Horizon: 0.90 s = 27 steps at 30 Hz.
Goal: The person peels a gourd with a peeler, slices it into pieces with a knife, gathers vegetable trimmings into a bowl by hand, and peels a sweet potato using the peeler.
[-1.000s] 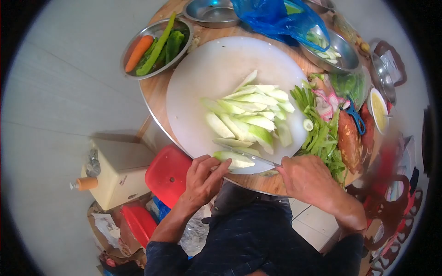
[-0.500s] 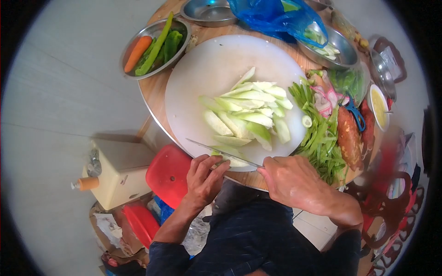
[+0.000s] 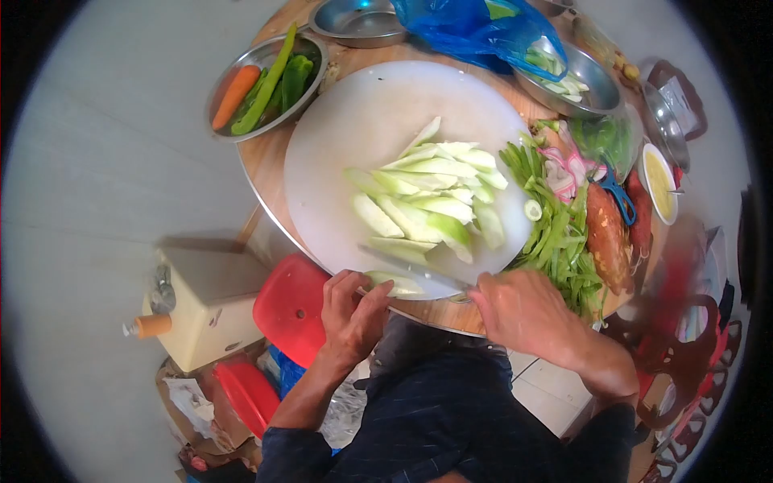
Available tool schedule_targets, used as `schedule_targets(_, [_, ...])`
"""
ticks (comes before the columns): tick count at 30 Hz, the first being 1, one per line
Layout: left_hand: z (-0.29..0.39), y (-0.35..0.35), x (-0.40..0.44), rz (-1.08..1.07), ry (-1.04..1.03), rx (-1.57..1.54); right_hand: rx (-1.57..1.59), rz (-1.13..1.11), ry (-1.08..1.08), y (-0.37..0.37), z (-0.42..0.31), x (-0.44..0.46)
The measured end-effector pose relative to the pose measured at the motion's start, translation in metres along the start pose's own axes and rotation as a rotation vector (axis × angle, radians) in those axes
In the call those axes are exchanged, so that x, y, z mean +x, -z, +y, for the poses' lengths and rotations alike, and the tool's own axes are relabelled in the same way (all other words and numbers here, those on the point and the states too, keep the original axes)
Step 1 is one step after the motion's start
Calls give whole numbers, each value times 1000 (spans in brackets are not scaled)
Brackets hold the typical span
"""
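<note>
At the near edge of the bench (image 3: 268, 189), two hands work with a knife (image 3: 419, 270) over a white round board (image 3: 338, 137).

The right hand (image 3: 527, 312) is clenched round the knife's handle, the blade slanting up and left over the board; whether it touches anything is hard to tell. The left hand (image 3: 353, 315) grips the left end of a pale green piece (image 3: 396, 285) at the board's near rim. Just beyond the blade, a loose heap of cut slices (image 3: 439, 183) lies on the board. Leafy greens (image 3: 560, 251) sit beside the board's right side, with a reddish-brown root (image 3: 605, 235) and blue scissors (image 3: 619, 200) farther right. Near the bench's far left edge, a metal bowl (image 3: 315, 98) holds a carrot (image 3: 235, 97) and green peppers (image 3: 269, 88). A blue plastic bag (image 3: 471, 34) partly covers another bowl (image 3: 608, 95) at the far right.
</note>
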<state>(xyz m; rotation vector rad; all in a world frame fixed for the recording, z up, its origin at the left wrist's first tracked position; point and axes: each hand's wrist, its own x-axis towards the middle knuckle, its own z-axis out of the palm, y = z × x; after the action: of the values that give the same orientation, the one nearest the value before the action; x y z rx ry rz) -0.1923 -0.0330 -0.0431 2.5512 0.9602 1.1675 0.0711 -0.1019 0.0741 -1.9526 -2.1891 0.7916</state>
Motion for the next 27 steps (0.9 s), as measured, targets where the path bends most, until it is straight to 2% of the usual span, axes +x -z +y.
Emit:
schedule_targets(2, [-1, -1, 3, 12, 27, -6, 6, 29, -13, 0, 6, 10])
schedule_targets(9, [-14, -13, 18, -31, -75, -32, 44, 138, -28, 3, 8, 19])
schedule_targets(27, [-16, 0, 14, -102, -103, -45, -49, 83, 112, 12, -16, 24])
